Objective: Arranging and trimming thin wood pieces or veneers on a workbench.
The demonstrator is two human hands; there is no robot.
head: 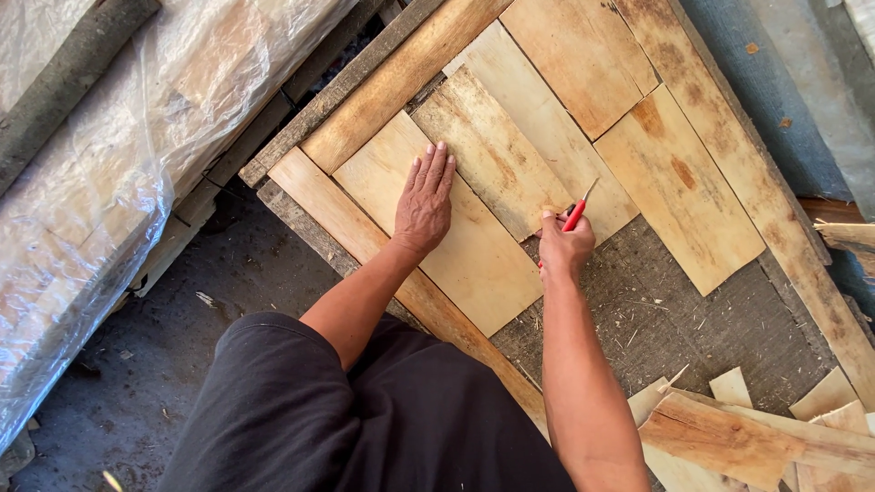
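Observation:
My left hand (425,202) lies flat, fingers together, on a pale thin wood sheet (456,241) inside a wooden frame (392,87). My right hand (565,246) grips a red-handled utility knife (576,212), its blade tip at the lower end of the neighbouring weathered wood sheet (492,150). Several more thin sheets (679,187) lie side by side across the frame, over a grey rough backing board (656,310).
Loose wood offcuts (729,437) are piled at the lower right. A plastic-wrapped stack (109,182) fills the left side, with a dark log (64,77) on it. Dirty concrete floor (155,374) lies below. My dark-trousered knee (365,428) is at the bottom.

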